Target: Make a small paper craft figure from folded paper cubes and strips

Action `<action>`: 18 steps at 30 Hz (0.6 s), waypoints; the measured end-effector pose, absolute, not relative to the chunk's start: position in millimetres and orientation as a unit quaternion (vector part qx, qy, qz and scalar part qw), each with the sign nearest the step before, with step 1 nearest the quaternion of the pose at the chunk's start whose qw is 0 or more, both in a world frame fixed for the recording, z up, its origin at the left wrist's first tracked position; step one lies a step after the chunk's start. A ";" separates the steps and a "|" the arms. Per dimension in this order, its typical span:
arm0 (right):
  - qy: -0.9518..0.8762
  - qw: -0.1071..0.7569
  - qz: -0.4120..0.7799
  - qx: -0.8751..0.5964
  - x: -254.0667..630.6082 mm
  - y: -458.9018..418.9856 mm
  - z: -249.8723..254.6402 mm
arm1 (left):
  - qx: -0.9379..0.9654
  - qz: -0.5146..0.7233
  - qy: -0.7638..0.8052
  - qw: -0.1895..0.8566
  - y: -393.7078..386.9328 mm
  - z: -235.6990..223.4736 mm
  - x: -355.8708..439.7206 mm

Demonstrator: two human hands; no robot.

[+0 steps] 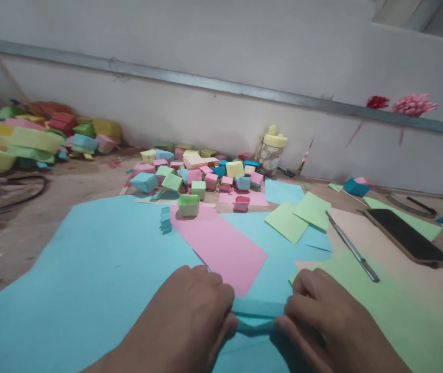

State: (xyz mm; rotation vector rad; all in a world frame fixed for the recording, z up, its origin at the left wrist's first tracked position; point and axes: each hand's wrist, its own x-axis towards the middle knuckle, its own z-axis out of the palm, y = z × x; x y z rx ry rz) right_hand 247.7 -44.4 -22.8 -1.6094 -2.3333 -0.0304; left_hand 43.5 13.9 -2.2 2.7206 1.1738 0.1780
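Both hands pinch a small folded strip of blue paper [258,313] at the bottom centre of the head view. My left hand [190,316] grips its left end with fingers curled shut. The right end is held by my right hand [322,321], also closed. The strip lies over a large blue paper sheet [89,280]. A pink sheet [221,243] rests just beyond my hands, and a large green sheet [400,316] spreads under my right wrist.
Several small folded paper boxes [198,173] in mixed colours pile up by the wall, with a yellow-capped jar [271,150] beside them. A metal tool [351,248] and a dark phone [405,235] lie right. Green squares [299,217] sit ahead; more coloured paper boxes [31,137] far left.
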 end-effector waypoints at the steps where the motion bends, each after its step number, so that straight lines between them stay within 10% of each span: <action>1: -0.811 0.156 -0.013 -0.564 247.2 -44.6 -23.4 | 0.913 0.045 0.394 0.092 14.8 -1.4 44.0; 18: -0.746 0.126 0.138 -0.639 240.8 -42.6 -22.2 | 0.885 -0.125 0.423 0.150 26.6 20.5 48.1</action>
